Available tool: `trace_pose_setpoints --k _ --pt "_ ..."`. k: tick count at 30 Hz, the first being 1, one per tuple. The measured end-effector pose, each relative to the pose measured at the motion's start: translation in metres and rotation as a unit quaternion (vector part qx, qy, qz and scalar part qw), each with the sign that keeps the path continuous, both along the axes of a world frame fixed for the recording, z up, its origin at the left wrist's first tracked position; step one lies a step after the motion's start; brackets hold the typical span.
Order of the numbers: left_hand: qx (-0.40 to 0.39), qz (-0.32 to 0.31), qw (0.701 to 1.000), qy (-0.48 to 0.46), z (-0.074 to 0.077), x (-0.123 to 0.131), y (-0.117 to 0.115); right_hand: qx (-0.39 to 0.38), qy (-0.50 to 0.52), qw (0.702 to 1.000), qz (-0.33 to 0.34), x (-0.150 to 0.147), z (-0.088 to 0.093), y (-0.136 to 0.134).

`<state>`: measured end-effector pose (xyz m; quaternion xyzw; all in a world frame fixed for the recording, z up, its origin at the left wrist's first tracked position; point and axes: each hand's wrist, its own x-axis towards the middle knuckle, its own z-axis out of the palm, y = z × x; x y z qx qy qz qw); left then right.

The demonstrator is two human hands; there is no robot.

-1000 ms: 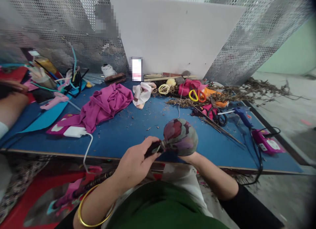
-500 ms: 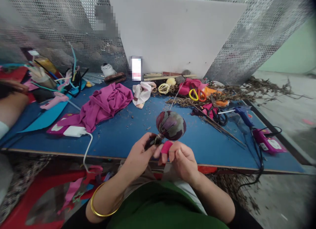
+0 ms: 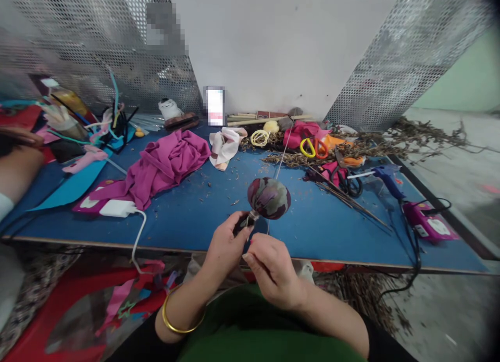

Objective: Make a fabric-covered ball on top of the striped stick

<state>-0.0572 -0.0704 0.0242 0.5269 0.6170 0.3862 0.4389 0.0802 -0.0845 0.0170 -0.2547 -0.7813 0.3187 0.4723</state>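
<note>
In my left hand [image 3: 226, 245] is the dark gathered cloth tail of a round, cloth-covered ball [image 3: 269, 198], patterned in maroon and grey-green. The ball's neck looks bound, and it tilts up to the right above the blue table. My right hand [image 3: 273, 268] is closed just below the ball, fingers curled inward. A thin pale thread [image 3: 282, 154] comes from the back of the table, passes behind the ball and reaches my right hand. A speck of pink shows at its fingers; the rest of the grip is hidden.
Purple cloth [image 3: 172, 153] lies left of a pale cloth scrap [image 3: 225, 147]. Yellow-orange scissors [image 3: 313, 148], black-handled scissors [image 3: 353, 186], dried stems [image 3: 414, 140] and a blue glue gun [image 3: 388, 181] are on the right. Another person's arm [image 3: 19, 169] rests at far left.
My right hand has drawn back toward my body and turned, hiding most of the pink wrap seen before. The left hand still holds the cloth tail, and the ball has shifted slightly.
</note>
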Motion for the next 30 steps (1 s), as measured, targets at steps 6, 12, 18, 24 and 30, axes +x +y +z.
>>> trace_pose_setpoints --k 6,12,18,24,30 --pt "-0.096 -0.014 0.974 -0.202 0.009 -0.004 0.001 -0.07 0.021 0.997 0.015 0.009 -0.005 0.008" --pt "-0.183 0.005 0.902 -0.39 0.016 -0.002 0.0 -0.164 0.106 0.98 -0.035 0.024 -0.011 0.011" --pt "-0.177 0.018 0.909 -0.377 0.015 -0.004 0.006 -0.154 0.067 0.982 -0.088 0.04 -0.013 0.011" --pt "-0.186 0.065 0.895 -0.399 0.025 -0.015 0.013 -0.114 -0.076 0.95 -0.281 0.065 -0.018 0.031" --pt "-0.263 0.108 0.86 -0.425 0.03 -0.013 0.021 0.036 -0.072 0.931 -0.356 0.053 -0.009 0.029"
